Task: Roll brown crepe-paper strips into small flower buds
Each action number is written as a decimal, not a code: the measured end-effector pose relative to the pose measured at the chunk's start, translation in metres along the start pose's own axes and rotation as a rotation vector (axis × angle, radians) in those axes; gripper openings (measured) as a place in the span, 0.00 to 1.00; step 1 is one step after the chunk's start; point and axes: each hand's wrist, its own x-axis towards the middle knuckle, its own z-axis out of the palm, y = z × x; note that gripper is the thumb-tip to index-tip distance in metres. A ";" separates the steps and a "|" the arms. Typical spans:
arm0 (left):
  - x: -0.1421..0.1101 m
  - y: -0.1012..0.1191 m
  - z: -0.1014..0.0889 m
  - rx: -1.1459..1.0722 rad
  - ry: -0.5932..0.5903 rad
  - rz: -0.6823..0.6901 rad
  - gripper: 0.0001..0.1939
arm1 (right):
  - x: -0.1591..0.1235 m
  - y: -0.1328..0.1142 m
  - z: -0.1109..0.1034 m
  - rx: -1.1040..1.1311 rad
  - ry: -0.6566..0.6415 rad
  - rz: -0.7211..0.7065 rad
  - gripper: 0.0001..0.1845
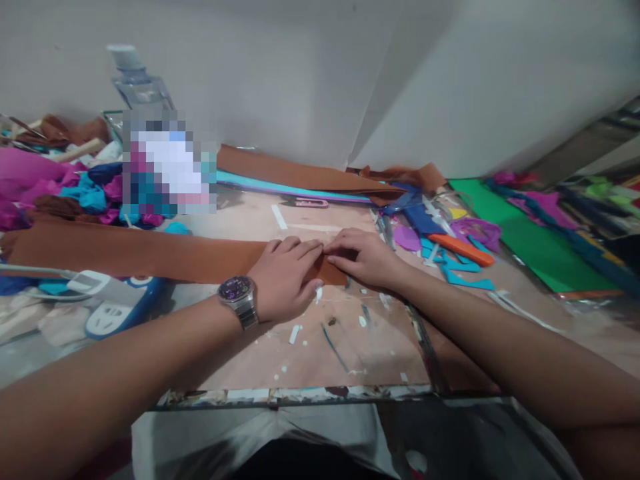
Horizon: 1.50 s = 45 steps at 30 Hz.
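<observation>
We seem to be smoothing down the end of the brown strip (pixel 200 258) right of the power strip (pixel 113 317), left hand (pixel 284 280) spread flat on it, right hand (pixel 369 258) nearly pinched there, its hold unclear to us, the next move likely needing steady pressure.

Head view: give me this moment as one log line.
Left hand: resting on brown strip | Right hand: fingers near brown strip's right end | Power strip: left, near side | Wristwatch: left wrist
</observation>
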 end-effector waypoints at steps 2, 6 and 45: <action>0.000 0.000 0.000 0.009 -0.014 0.000 0.29 | 0.000 0.000 0.000 0.003 0.005 -0.004 0.08; 0.000 0.000 0.001 0.017 -0.020 -0.008 0.30 | 0.000 0.000 0.000 0.002 0.006 -0.010 0.09; 0.000 -0.004 0.002 0.043 -0.009 -0.032 0.33 | -0.007 -0.003 -0.024 0.051 -0.127 -0.042 0.16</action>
